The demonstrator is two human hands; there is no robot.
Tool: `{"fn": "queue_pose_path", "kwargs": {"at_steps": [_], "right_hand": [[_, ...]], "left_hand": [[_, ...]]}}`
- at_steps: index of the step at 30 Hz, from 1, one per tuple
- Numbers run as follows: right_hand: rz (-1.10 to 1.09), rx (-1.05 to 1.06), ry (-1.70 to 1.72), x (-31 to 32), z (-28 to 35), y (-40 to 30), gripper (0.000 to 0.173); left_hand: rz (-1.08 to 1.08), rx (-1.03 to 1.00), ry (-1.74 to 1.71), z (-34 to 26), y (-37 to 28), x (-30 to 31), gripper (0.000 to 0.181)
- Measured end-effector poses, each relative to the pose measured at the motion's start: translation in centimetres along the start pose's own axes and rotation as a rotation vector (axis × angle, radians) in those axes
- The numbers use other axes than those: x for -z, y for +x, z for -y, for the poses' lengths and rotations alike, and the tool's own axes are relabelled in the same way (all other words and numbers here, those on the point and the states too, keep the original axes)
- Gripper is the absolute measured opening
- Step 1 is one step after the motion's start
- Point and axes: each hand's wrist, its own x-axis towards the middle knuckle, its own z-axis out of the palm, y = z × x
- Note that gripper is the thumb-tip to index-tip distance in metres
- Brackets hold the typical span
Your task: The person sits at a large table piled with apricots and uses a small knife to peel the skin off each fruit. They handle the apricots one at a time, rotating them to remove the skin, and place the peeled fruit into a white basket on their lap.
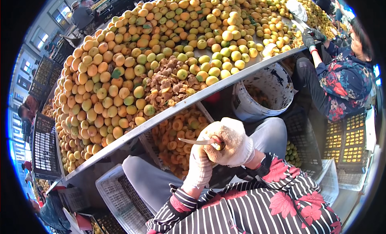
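Note:
Both hands wear pale, stained knit gloves and are pressed together above my lap. In my right hand [233, 137] is a small knife [197, 141], its curved blade pointing left and its reddish handle end partly covered by the fingers. My left hand [199, 169] sits just below and against the right one; whether it grips anything is hidden. Beneath them, between my knees, a crate [206, 111] holds halved apricots [178, 127]. Ahead, whole yellow-orange and greenish apricots [169, 28] are heaped on a metal-edged table [208, 90], with a pile of brown pits [167, 80] near its edge.
A dirty white bucket [256, 110] with scraps stands right of the crate. White plastic baskets [117, 194] and black crates [345, 137] flank me. On the right sits a person [340, 80] in dark gloves. More people and stacked crates are farther left.

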Motion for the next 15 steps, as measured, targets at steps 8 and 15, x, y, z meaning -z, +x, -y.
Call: {"fn": "queue_pose_path", "kwargs": {"at_steps": [8,15], "right_hand": [[0.371,0.057,-0.113,0.9,0.3,2.2,0.022],[0.079,-0.601,0.661,-1.8,-0.3,-0.4,0.011]], "left_hand": [[-0.160,0.247,-0.320,1.1,0.9,2.4,0.047],[-0.123,0.273,-0.345,-3.3,1.3,2.6,0.059]]}}
